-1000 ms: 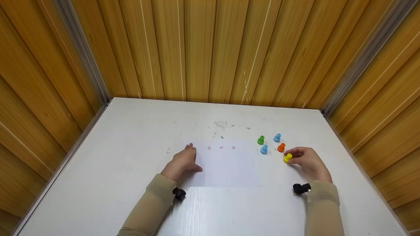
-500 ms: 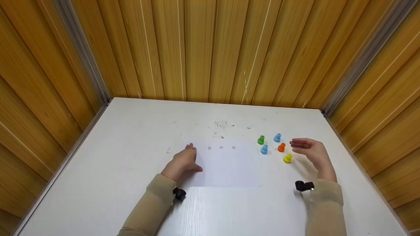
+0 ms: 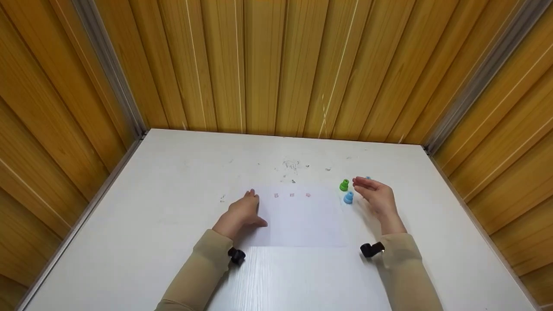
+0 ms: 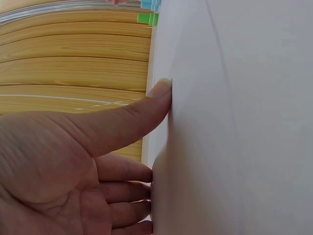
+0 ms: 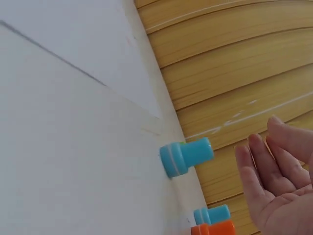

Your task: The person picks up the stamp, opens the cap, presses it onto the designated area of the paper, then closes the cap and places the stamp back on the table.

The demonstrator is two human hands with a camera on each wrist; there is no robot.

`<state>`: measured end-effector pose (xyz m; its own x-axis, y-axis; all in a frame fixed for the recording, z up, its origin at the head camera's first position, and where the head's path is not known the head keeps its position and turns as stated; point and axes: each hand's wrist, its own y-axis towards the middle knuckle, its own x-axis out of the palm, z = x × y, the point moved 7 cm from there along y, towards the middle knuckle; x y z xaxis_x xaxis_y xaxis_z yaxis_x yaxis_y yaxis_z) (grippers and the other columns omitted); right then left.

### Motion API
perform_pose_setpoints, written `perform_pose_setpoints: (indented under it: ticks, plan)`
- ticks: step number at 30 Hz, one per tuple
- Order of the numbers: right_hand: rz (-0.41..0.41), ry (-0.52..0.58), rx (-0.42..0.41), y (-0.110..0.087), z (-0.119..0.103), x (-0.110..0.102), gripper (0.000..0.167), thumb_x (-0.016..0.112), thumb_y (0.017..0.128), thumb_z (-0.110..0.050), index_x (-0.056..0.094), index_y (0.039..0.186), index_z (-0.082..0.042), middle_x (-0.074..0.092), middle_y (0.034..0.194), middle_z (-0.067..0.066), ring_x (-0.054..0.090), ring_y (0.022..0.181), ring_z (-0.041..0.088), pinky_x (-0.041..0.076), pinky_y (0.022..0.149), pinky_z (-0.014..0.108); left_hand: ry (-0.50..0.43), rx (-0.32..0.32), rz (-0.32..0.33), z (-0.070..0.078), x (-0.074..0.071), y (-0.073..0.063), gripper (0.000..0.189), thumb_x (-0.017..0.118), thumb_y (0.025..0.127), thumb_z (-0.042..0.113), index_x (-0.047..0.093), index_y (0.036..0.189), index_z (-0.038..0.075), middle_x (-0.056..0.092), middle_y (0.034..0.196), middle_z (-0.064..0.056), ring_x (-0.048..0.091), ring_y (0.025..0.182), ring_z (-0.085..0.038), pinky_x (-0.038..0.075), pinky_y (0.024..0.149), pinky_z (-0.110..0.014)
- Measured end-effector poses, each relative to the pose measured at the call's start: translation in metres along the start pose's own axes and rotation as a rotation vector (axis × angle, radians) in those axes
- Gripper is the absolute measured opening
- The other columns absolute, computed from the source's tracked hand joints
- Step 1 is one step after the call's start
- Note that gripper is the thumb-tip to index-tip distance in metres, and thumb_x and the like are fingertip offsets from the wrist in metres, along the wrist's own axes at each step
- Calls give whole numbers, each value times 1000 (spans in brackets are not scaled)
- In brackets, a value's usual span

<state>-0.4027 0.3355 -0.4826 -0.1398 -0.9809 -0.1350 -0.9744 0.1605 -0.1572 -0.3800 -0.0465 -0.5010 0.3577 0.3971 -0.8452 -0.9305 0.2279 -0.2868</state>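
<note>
Right hand (image 3: 376,196) hangs among the stamps, fingers loosely bent, thumb apart, holding nothing. Front blue stamp (image 3: 348,198) and green stamp (image 3: 344,185) stand near its fingertips, just beyond the paper (image 3: 302,224); back blue stamp (image 3: 368,178) mostly hidden behind the hand; orange stamp (image 5: 215,228) shows in right wrist view only. Risk: tight cluster, a low finger sweep could tip a neighbour. Left hand (image 3: 243,210), thumb spread wide, rests at paper's left side; right side unheld, so a bump could twist the sheet, skewing the red marks (image 3: 292,195).
</note>
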Motion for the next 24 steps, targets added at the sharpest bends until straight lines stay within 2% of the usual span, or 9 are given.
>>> perform_pose_setpoints:
  ticks: [4,7,10,15,18,24]
  plan:
    - [-4,-138,-47,3,6,10,44,70,96,-3,60,139,4,66,139,18,68,116,7,52,90,6,10,12,1,0,0,0,99,91,80,30,37,155,-6,23,168,-23,22,159,-34,27,129,-48]
    - [-12,-226,-41,4,11,15,42,70,96,-4,63,137,1,62,143,21,62,130,22,52,88,5,-4,6,-1,-1,0,1,100,91,79,29,37,155,-5,23,168,-23,21,159,-34,25,130,-48]
    - [-24,-247,-16,4,16,18,42,71,95,-2,64,137,0,61,144,22,56,137,32,53,88,7,-12,2,-2,-1,0,1,100,91,79,28,37,155,-5,23,168,-23,21,159,-34,24,130,-47]
    - [-41,-255,7,3,21,22,44,71,93,1,64,136,2,61,144,22,54,138,33,53,88,9,-8,-3,-6,-2,1,1,100,90,80,28,35,156,-5,22,169,-22,20,160,-33,24,130,-47]
    - [-40,-310,2,2,23,21,42,72,92,1,66,134,1,64,141,21,56,136,33,53,88,11,0,-2,-7,-2,1,1,100,90,80,29,35,156,-5,22,169,-22,21,160,-33,24,130,-47]
    - [-15,-384,-18,3,23,20,37,75,91,-2,71,128,-1,68,135,20,58,134,33,52,106,31,15,16,3,-1,0,1,100,90,80,30,36,155,-7,24,168,-24,23,159,-34,26,130,-46]
